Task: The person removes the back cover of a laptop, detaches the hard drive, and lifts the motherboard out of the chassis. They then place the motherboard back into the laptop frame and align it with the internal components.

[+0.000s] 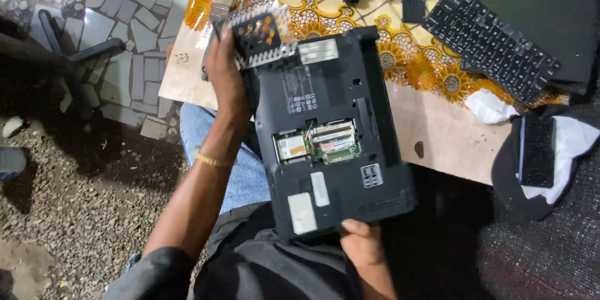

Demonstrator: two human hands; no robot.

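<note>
A black laptop base (331, 131) lies underside up, half on the person's lap and half over the near edge of the desk (437, 131), its memory bay open to show green circuit boards (319, 142). The left hand (225, 69) has its grip closed around the far left corner, beside a perforated black cover plate (261, 36), while the right hand (362, 244) pinches the near edge. Farther off on the flowered cloth (406, 56) lies a loose black keyboard (490, 40).
</note>
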